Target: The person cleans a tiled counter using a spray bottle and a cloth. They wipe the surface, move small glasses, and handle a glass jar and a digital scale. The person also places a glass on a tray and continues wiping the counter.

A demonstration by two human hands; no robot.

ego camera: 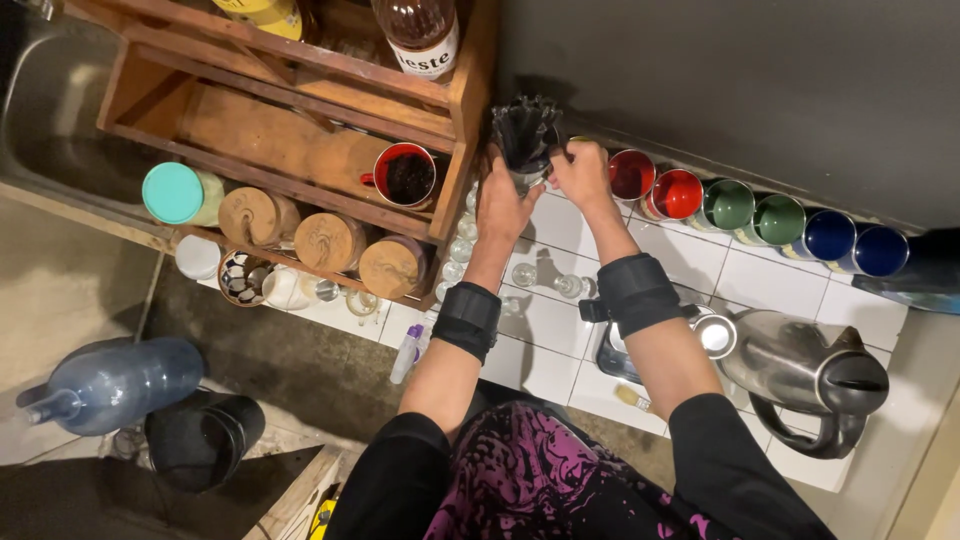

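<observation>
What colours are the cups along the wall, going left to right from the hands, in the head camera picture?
Red cup → second red cup → green cup → second green cup → blue cup → second blue cup.

Black sleeves pushed up to the elbows, black wrist bands on both forearms, bare left hand [503,207] and right hand [582,174], purple-and-black patterned garment below
</observation>
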